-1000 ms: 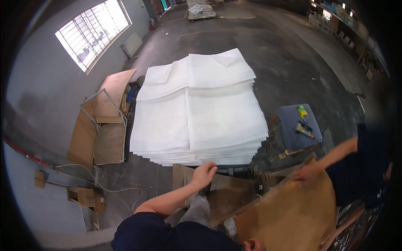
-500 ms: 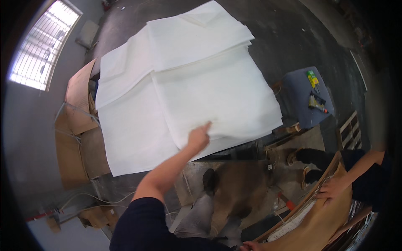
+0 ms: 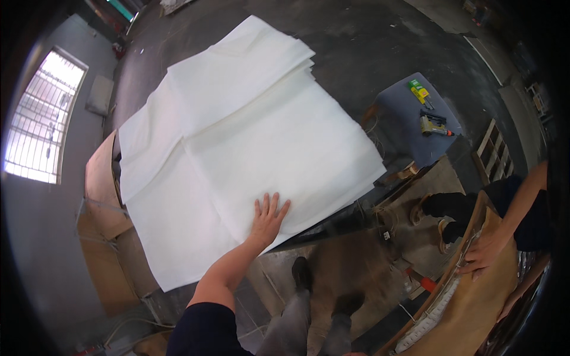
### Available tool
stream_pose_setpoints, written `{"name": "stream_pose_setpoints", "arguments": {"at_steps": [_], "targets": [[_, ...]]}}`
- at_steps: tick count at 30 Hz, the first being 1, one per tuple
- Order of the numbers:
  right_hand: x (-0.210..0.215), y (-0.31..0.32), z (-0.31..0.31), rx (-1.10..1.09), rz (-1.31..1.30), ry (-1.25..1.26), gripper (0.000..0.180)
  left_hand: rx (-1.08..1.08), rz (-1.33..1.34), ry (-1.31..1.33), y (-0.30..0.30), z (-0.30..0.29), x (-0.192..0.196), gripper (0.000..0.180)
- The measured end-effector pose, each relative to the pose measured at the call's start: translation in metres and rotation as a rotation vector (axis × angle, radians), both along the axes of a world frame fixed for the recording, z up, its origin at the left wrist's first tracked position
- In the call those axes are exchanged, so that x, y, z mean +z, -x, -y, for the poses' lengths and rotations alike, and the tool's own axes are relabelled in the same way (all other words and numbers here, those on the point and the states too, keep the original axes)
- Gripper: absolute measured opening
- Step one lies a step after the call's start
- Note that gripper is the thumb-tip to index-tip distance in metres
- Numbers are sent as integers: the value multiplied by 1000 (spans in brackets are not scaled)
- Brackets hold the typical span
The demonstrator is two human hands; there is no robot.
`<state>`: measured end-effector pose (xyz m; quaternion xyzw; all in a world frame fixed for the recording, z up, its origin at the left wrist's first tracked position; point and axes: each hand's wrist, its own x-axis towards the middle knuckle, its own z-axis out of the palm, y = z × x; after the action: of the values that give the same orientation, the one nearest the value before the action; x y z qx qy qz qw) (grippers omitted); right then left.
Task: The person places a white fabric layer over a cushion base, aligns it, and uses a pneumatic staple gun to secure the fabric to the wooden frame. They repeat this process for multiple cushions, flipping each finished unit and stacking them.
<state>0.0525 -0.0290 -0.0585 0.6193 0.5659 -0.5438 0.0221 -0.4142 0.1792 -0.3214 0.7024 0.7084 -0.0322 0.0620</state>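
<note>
A stack of large white padding sheets, the upper ones folded over in layers, lies spread on a table. My left hand rests on its near part with fingers spread, holding nothing. Of my right hand, only a small skin-coloured sliver shows at the bottom edge, so its fingers are hidden. At the lower right stands a curved wooden piece with a tan covering and a white strip along its edge. Another person's hand lies on that covering.
A grey padded seat on the right holds a staple gun and a green-yellow box. Opened cardboard boxes stand left of the sheets. A red-handled tool lies near the wooden piece. A slatted wooden frame stands farther right.
My left hand has gone from a pointing finger to a flat, spread hand on the sheets. The view has shifted, and my right hand has mostly slipped out below the edge.
</note>
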Motion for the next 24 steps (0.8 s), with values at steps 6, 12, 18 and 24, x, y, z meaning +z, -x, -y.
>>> {"name": "stream_pose_setpoints", "arguments": {"at_steps": [6, 12, 18, 24], "targets": [[-11, 6, 10, -119, -123, 78, 23, -60, -26, 66, -1, -10, 22, 89], [13, -13, 29, -329, -85, 106, 21, -40, -120, 78, 44, -27, 143, 104], [18, 18, 11, -365, -115, -14, 21, 90, -140, 65, 57, -140, 250, 77], [17, 29, 36, -590, -265, -14, 24, 127, 254, -127, 80, -228, 498, 34]]}}
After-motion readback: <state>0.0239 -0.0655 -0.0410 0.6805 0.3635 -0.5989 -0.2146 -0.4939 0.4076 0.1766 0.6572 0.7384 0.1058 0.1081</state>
